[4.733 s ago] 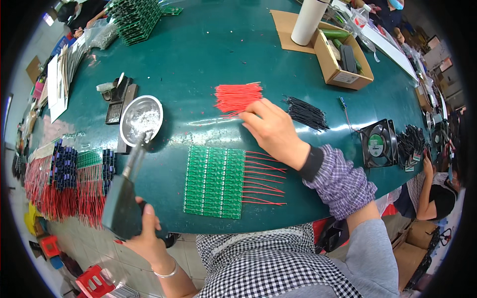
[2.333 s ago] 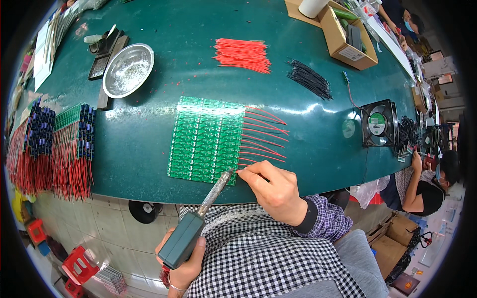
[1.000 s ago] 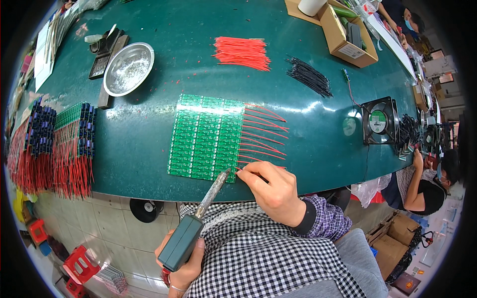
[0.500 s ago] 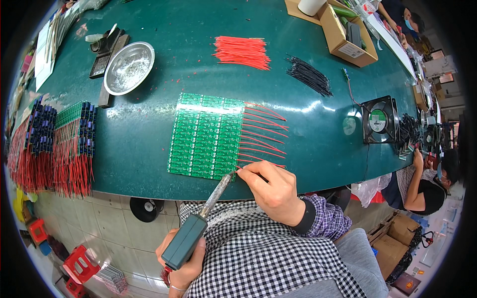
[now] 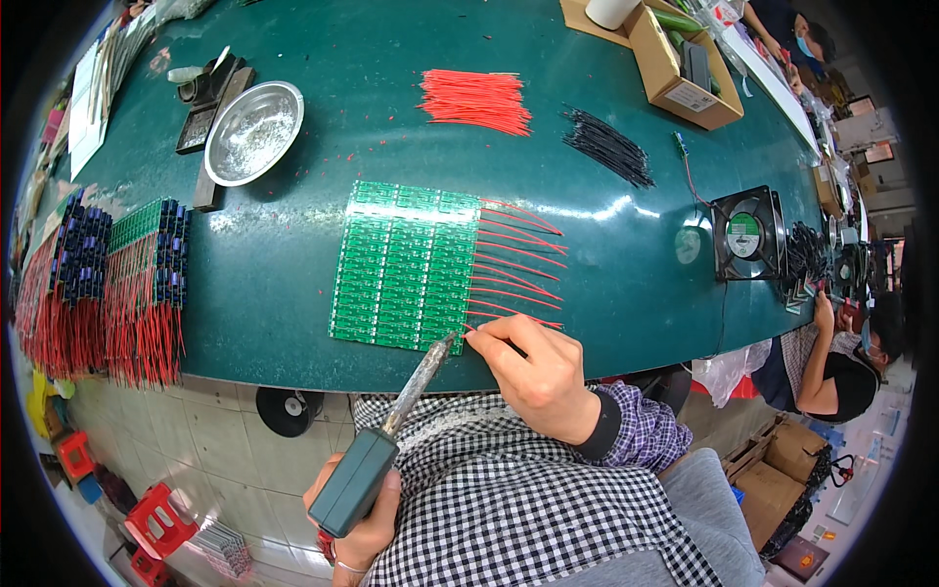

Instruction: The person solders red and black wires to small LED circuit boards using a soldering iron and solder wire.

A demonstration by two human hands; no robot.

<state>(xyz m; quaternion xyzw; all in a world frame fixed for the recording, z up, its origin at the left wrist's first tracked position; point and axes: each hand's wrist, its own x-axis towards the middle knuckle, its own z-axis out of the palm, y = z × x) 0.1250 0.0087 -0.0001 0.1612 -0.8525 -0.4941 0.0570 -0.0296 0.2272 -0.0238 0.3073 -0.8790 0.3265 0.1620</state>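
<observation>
At the near edge of the green worktop (image 5: 293, 293), a panel of green circuit boards (image 5: 406, 264) lies flat, with a row of red wires (image 5: 518, 264) fanning out from its right side. A soldering iron (image 5: 386, 430) is gripped by its dark green handle in the left hand (image 5: 367, 519), and its tip is brought to the panel's lower right corner. The right hand (image 5: 533, 367) is pinched on the end of one red wire, which is held against the same corner, just beside the tip.

Several risks can be judged from this. The fingertips (image 5: 481, 338) are held very close to the hot tip, so a burn could be caused by a small slip. Because the joint lies at the very edge of the worktop, the panel could be nudged off or shifted if it is pressed sideways. The neighbouring wires lie close together, so insulation could be scorched or two pads bridged if the tip wanders. If the wire is let go too soon, a weak joint could result.

A loose bundle of red wires (image 5: 476, 100), black wires (image 5: 608, 147), a metal bowl (image 5: 252, 132) and a small fan (image 5: 746, 235) lie well apart on the worktop.
</observation>
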